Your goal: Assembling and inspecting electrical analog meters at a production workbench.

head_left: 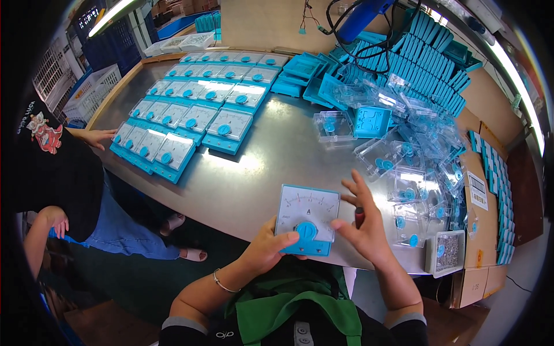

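Note:
My left hand (pixel 267 247) grips a blue-based analog ammeter (pixel 317 216) by its lower left side, thumb beside the round blue knob. Its white dial faces up under a clear cover. On the meter's right side is my right hand (pixel 368 228), its thumb tip at the edge and its upper fingers spread. A dark red and black handle (pixel 359 217) lies against that palm; the rest of it is hidden. Beyond the meter, rows of similar meters (pixel 228 127) lie on the metal table (pixel 254 190).
Clear covers with blue knobs (pixel 398 153) pile up at right, before stacked blue bases (pixel 415 57). A white tray of small parts (pixel 447 254) sits at the right edge. A blue tool (pixel 360 20) hangs above. Another person's hand (pixel 98 137) rests near the left table edge.

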`<state>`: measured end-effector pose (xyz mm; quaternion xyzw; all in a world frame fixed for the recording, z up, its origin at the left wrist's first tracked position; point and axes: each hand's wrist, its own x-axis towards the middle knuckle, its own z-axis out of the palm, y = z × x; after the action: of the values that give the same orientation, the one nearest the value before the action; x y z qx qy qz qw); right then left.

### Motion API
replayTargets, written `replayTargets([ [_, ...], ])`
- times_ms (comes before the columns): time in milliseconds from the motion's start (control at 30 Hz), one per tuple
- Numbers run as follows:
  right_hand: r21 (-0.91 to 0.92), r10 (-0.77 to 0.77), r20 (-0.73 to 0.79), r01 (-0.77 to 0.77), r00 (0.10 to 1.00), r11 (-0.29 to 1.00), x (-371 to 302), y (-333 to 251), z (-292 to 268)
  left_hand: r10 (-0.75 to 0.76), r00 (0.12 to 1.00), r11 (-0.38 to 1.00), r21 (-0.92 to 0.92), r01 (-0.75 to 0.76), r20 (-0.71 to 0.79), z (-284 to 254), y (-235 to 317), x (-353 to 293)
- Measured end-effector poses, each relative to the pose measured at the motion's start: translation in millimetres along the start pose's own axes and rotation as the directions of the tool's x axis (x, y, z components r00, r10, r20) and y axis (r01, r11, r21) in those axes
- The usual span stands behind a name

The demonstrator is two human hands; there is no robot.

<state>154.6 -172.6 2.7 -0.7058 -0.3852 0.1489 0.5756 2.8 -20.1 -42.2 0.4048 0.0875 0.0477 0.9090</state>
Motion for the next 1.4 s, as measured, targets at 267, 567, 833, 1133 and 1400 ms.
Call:
replayTargets([
  [267, 0.268, 0.283, 0.361, -0.389, 0.889, 0.882, -14.6, 3.5, -9.6, -0.070, 0.997, 0.998, 0.004, 0.070, -0.016, 6.6, -2.4, -8.7],
  [567, 0.580, 0.254, 0.295, -0.384, 0.921, 0.718, -54.0, 51.9, 28.8, -0.162, 0.982, 0.974, -0.146, 0.175, 0.097, 12.3, -7.5, -10.7],
  [833, 0.719, 0.344, 0.307, -0.453, 0.887, 0.527, -57.2, 38.4, 17.6, -0.189, 0.977, 0.964, -0.169, 0.204, 0.099, 9.2, -9.9, -6.1],
  [1133, -0.322, -0.174, 0.186, 0.227, 0.967, 0.919, 2.4, -6.4, 16.9, 0.585, 0.811, 0.766, 0.320, -0.557, 0.012, 5.4, 2.6, 32.1],
  [1400, -0.634, -0.306, 0.052, 0.268, 0.951, 0.725, 113.6, 46.6, -2.0, 0.398, 0.908, 0.910, -0.073, -0.409, -0.131, -35.9, 16.5, 20.8],
])
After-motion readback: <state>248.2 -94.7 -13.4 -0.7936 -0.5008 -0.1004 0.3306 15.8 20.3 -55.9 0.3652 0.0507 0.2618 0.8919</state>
